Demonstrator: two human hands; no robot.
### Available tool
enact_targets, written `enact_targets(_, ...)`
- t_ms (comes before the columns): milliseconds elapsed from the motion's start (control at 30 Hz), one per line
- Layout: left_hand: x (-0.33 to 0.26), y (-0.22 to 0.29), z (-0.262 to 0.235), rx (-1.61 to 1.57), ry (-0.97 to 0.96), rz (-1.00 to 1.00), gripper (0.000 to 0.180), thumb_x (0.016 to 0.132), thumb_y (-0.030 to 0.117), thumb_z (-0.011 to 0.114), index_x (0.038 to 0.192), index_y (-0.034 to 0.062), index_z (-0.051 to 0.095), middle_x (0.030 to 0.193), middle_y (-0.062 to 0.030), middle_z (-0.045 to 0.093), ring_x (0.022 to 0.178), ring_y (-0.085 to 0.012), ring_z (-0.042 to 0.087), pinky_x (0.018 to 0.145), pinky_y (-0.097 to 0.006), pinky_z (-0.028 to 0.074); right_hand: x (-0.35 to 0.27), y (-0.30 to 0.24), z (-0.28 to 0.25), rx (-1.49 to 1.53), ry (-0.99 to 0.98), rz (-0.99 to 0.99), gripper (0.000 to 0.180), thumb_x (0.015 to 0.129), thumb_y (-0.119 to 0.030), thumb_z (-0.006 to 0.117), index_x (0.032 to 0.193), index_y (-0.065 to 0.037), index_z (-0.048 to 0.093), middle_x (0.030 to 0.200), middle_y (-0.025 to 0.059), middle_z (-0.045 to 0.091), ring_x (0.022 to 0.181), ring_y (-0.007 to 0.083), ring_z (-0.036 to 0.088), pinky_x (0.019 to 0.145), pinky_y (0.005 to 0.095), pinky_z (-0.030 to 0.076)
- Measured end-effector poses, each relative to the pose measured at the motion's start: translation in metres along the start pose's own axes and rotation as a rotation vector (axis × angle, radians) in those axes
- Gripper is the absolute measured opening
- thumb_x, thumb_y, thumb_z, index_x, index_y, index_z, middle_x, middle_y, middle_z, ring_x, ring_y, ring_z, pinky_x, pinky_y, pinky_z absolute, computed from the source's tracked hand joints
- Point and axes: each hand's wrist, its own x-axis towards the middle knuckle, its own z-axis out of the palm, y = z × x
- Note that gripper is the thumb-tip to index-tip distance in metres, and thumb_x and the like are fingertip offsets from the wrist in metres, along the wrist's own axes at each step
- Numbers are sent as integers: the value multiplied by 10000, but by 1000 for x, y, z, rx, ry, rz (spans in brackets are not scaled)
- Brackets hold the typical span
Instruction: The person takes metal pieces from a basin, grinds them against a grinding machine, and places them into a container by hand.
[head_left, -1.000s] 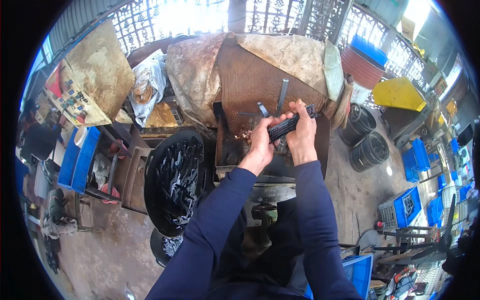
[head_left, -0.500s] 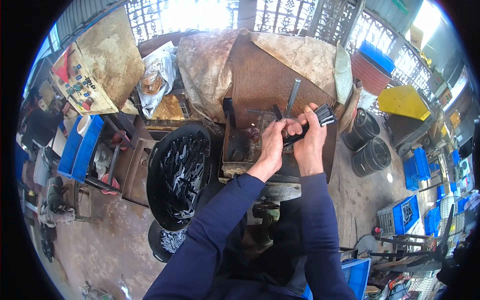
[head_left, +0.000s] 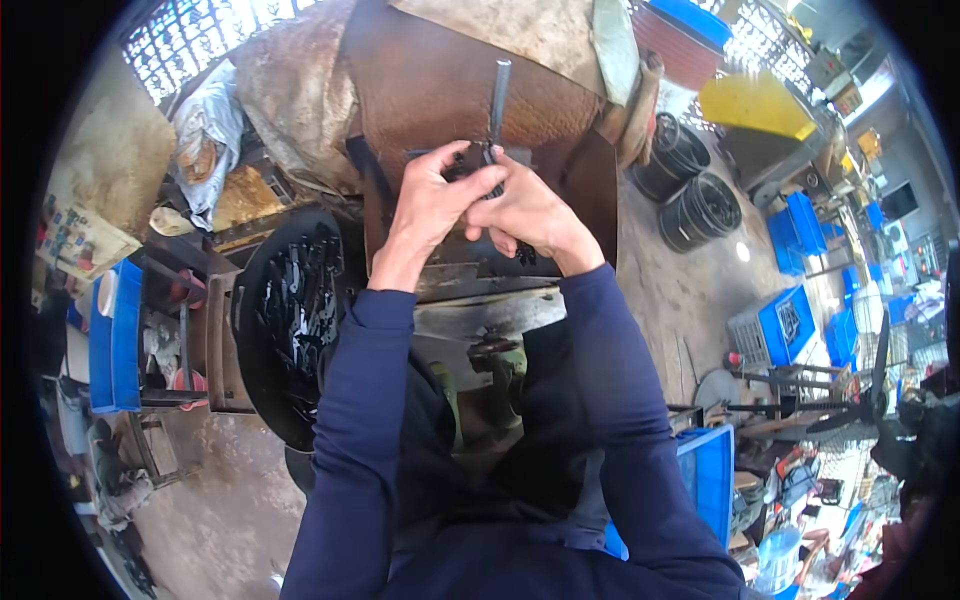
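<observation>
Big rusty metal worktop [head_left: 440,90] up top, round black tub [head_left: 290,320] of dark parts on the left. Left hand [head_left: 430,205] and right hand [head_left: 530,210] are both clamped around a small dark metal piece [head_left: 478,170] just below an upright steel rod [head_left: 498,95].

Operator's body, head view: long navy sleeves, bare hands.

Both forearms covered to the wrist by dark navy-blue long sleeves, plain fabric, no print or stripe visible; cuffs close-fitting and ending just at the wrist. Cloth creases along the upper arms and bunches at the elbows. Left hand [head_left: 432,205] and right hand [head_left: 528,210] ungloved; no rings, watch or bands visible. Torso below in the same dark navy material, merging with the sleeves. Green footwear visible below, detail unclear.
</observation>
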Motion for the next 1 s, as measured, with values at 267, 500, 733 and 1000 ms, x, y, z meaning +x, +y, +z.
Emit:
enact_targets(267,12,-2,21,172,181,184,271,896,281,733,1027,44,737,920,4,705,806,-59,598,705,-267,490,-25,15,-31,-64,-38,-126,402,869,-150,753,1194,22,593,806,59,699,567,107,614,531,241,499)
enact_targets(500,38,-14,22,-117,94,60,274,939,191,679,1186,79,724,1153,-25,697,963,-100,638,845,-262,488,-77,23,-33,-125,240,-165,228,903,-207,742,905,19,711,752,61,727,611,117,681,586,273,556)
enact_targets(733,48,-26,47,-267,-255,-80,421,950,93,648,1361,25,589,1342,-62,627,1190,-129,598,981,-260,462,-138,40,-31,-368,531,-380,250,922,-216,712,900,32,693,761,113,730,690,204,716,635,342,547)
enact_targets(1000,-18,7,119,-71,-179,-164,260,874,224,731,1101,99,755,1014,29,675,773,-46,573,590,-216,410,-175,50,-26,-390,638,-310,214,964,-193,663,983,7,587,773,161,677,720,253,682,656,402,513)
